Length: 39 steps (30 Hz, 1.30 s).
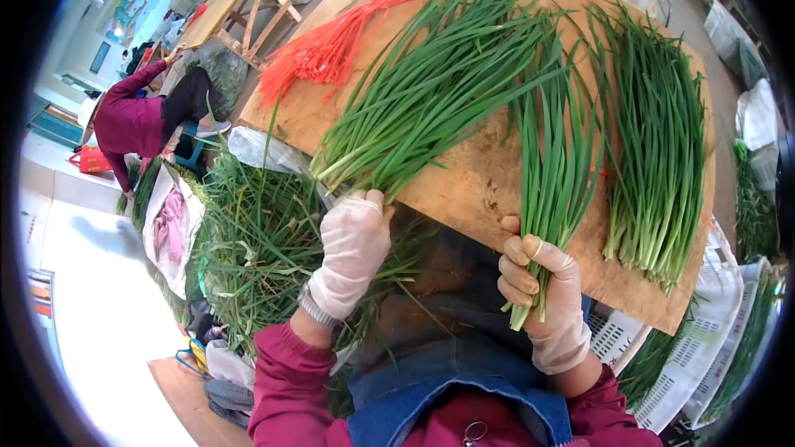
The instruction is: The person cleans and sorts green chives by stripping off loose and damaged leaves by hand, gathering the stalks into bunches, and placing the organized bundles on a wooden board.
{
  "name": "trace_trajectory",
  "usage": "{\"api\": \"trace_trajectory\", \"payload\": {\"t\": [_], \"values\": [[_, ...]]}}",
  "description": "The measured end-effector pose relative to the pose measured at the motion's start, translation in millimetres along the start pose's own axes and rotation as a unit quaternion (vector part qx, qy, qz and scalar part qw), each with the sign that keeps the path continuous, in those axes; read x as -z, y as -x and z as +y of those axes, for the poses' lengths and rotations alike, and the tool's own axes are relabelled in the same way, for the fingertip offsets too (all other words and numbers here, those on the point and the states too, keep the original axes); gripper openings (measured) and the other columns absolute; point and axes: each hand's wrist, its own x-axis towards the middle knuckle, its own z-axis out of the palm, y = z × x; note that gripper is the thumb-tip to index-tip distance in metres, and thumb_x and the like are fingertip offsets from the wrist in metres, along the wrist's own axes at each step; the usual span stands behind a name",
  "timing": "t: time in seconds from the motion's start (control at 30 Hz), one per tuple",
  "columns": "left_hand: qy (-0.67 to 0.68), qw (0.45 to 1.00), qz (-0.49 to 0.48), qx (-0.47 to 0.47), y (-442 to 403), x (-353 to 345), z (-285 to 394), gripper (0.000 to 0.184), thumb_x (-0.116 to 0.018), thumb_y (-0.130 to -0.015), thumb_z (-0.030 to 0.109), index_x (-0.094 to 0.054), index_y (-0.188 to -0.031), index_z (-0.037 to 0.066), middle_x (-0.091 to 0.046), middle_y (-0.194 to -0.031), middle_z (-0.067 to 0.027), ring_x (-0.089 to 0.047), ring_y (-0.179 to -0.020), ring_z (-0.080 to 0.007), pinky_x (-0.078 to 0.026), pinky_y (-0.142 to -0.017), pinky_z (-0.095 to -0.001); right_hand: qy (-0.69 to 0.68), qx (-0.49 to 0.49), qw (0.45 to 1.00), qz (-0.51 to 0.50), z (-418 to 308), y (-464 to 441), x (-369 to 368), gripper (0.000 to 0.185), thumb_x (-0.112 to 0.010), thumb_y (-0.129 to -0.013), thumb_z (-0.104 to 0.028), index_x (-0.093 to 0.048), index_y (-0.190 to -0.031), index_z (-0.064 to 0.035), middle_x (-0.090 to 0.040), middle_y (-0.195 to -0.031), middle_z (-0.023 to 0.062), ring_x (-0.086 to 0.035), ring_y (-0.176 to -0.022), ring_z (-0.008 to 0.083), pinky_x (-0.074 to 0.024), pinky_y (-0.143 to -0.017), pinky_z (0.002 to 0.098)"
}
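My right hand (542, 281), in a thin whitish glove, is wrapped round the pale stem ends of a small bunch of garlic chives (556, 165). Its leaves point away across the wooden board (472, 186). My left hand (354, 236), gloved too, has its fingers closed at the stem ends of a loose pile of garlic chives (439, 87), by the board's near edge; the fingertips are partly hidden. A thick, neatly aligned bundle of garlic chives (654, 149) lies on the board's right side.
Red plastic strips (331, 45) lie at the board's far left. A heap of loose greens (257, 240) stands left of the board. White crates (704, 331) with greens are at lower right. A co-worker (145, 112) bends over at far left, near a wooden table (219, 12).
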Motion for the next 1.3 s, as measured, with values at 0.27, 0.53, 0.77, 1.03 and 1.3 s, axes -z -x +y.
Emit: {"api": "trace_trajectory", "payload": {"t": [0.27, 0.53, 0.77, 1.03, 1.3], "values": [[0.480, 0.840, -0.012, 0.253, 32, 48, -35, 0.017, -0.064, -0.082, 0.012, -0.064, -0.089, -0.003, -0.064, -0.075, -0.0057, -0.056, -0.063, -0.0099, -0.043, -0.057, -0.0220, 0.012, 0.018, 1.000, 0.012, 5, -9, 5, 0.031, -0.055, -0.082, -0.010, -0.048, -0.110, 0.0029, -0.047, -0.071, 0.0037, -0.038, -0.046, 0.0085, -0.0306, -0.038, 0.0212], [0.682, 0.633, -0.194, 0.310, 30, 51, 20, 0.022, -0.059, -0.084, 0.017, -0.063, -0.087, -0.004, -0.059, -0.064, -0.0069, -0.045, -0.045, -0.0083, -0.029, -0.039, -0.0196, 0.178, 0.033, 0.976, 0.119, 29, -13, -10, 0.016, -0.068, -0.075, -0.010, -0.058, -0.083, -0.0004, -0.051, -0.057, 0.0031, -0.042, -0.040, 0.0104, -0.0312, -0.036, 0.0238], [0.609, 0.722, -0.226, 0.238, 33, 30, 55, 0.018, -0.059, -0.085, 0.015, -0.064, -0.091, -0.001, -0.062, -0.069, -0.0047, -0.052, -0.055, -0.0080, -0.041, -0.049, -0.0209, 0.246, 0.031, 0.958, 0.145, 40, -6, -5, 0.016, -0.070, -0.076, -0.013, -0.059, -0.080, -0.0017, -0.049, -0.052, 0.0028, -0.044, -0.039, 0.0119, -0.0322, -0.037, 0.0244], [0.476, 0.873, -0.083, 0.066, 45, 14, 63, 0.011, -0.058, -0.085, 0.008, -0.063, -0.084, -0.001, -0.057, -0.063, -0.0002, -0.050, -0.055, -0.0059, -0.040, -0.050, -0.0209, 0.236, 0.015, 0.957, 0.166, 36, -7, -1, 0.012, -0.068, -0.075, -0.008, -0.060, -0.073, -0.0001, -0.050, -0.050, 0.0037, -0.044, -0.039, 0.0122, -0.0321, -0.037, 0.0241], [0.520, 0.814, 0.063, 0.251, 77, 92, -6, 0.010, -0.060, -0.082, 0.010, -0.061, -0.083, 0.000, -0.056, -0.064, -0.0033, -0.051, -0.056, -0.0112, -0.038, -0.050, -0.0217, 0.158, -0.020, 0.978, 0.133, 23, -3, 6, 0.016, -0.064, -0.078, -0.009, -0.062, -0.084, 0.0066, -0.052, -0.054, 0.0039, -0.046, -0.043, 0.0099, -0.0349, -0.042, 0.0218]]}}
